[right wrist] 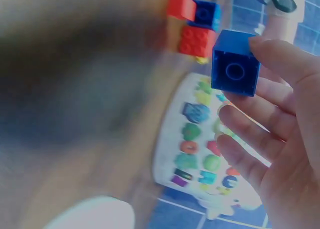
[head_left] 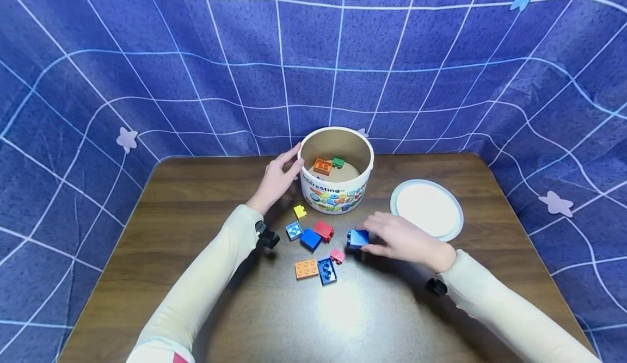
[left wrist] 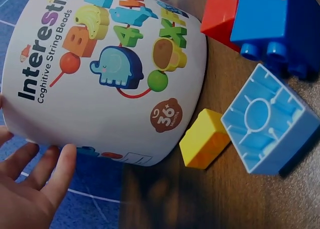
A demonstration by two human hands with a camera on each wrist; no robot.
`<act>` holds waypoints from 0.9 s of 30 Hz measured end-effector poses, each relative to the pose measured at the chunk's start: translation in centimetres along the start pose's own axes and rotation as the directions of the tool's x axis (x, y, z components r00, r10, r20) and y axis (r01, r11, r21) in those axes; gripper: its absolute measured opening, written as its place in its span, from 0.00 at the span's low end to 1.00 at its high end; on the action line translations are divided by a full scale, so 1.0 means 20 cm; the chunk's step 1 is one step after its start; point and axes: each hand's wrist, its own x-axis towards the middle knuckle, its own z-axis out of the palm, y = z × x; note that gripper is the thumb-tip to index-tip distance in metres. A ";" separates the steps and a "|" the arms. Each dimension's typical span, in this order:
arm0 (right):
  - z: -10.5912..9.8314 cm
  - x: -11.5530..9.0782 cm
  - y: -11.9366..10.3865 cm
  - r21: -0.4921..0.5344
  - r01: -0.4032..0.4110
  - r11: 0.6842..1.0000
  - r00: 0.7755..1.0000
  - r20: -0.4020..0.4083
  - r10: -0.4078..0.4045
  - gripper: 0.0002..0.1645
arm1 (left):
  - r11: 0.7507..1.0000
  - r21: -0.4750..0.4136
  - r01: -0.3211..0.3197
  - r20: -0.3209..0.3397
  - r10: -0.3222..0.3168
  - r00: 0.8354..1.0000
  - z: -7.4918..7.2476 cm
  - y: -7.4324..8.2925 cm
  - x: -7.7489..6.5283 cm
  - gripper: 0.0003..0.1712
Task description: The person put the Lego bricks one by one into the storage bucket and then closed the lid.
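My right hand point(head_left: 399, 239) pinches a dark blue building block point(head_left: 358, 239) between thumb and fingers. Seen from the right wrist, that block's hollow underside faces the camera. My left hand point(head_left: 274, 182) rests its fairly straight fingers on the left side of a round printed bucket point(head_left: 338, 197). An orange block point(head_left: 323, 166) and a green block point(head_left: 338, 162) lie inside it. On the table before the bucket are a yellow block point(left wrist: 205, 139), a light blue block point(left wrist: 270, 121) with its underside up, a blue block point(head_left: 310, 239) and a red block point(head_left: 323, 230).
Nearer the front lie an orange block point(head_left: 306, 269), an upturned blue block point(head_left: 327, 271) and a small pink-red block point(head_left: 337, 255). A round white lid point(head_left: 427, 209) lies right of the bucket. Behind the wooden table point(head_left: 196, 216) hangs a blue gridded cloth point(head_left: 313, 42).
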 end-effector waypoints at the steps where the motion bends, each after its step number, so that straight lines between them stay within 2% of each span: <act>1: -0.02 0.01 0.00 -0.002 -0.007 1.000 1.000 -0.003 0.007 0.24 | 1.000 0.000 0.002 0.006 -0.002 1.000 0.00 0.00 0.00 0.31; 6: -0.14 0.07 -0.02 0.017 -0.033 0.999 0.999 -0.031 0.033 0.25 | 1.000 0.011 0.004 0.013 -0.004 1.000 -0.01 0.01 0.01 0.31; 13: -0.30 0.17 -0.01 -0.022 0.052 0.998 0.991 -0.124 -0.054 0.25 | 1.000 0.015 0.016 0.004 -0.016 1.000 -0.01 0.01 0.00 0.30; 16: -0.36 0.21 0.00 -0.045 0.065 0.997 0.987 -0.147 -0.071 0.24 | 1.000 0.006 0.024 0.003 -0.024 1.000 -0.01 0.01 0.00 0.30; 27: -0.54 0.38 0.08 -0.066 -0.007 0.998 0.993 -0.119 -0.001 0.23 | 0.999 0.014 0.036 0.002 -0.036 0.999 -0.01 0.02 -0.01 0.31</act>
